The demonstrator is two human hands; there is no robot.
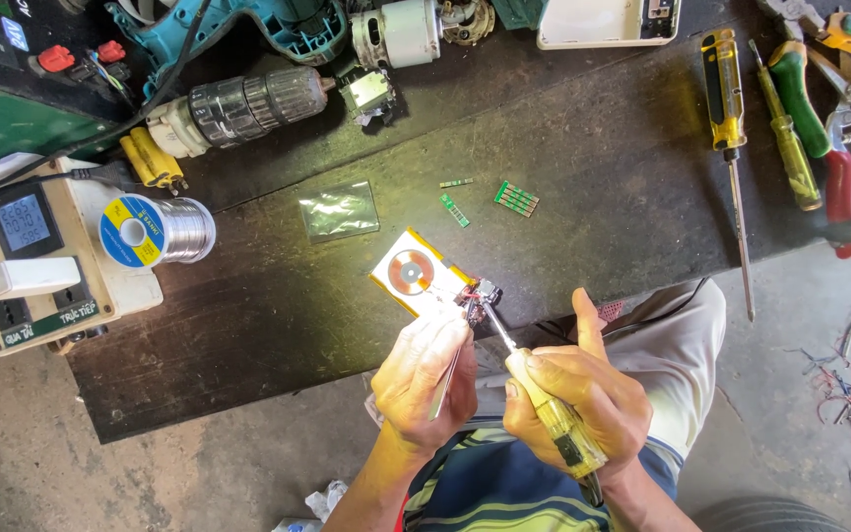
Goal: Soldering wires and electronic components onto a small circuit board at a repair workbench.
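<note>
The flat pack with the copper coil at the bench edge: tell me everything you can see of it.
The flat battery pack is a thin rectangle, silvery-white on top with yellow edging, and a round copper coil lies on its face. It lies flat and skewed on the dark bench. Red wires and a small dark module sit at its lower right corner, where the left hand and the tip of the right hand's yellow-handled tool meet it.

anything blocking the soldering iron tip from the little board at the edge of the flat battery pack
Nothing visible does. The soldering iron in the right hand already has its tip at the small board on the battery pack. The left hand holds tweezers alongside, not across.
</note>
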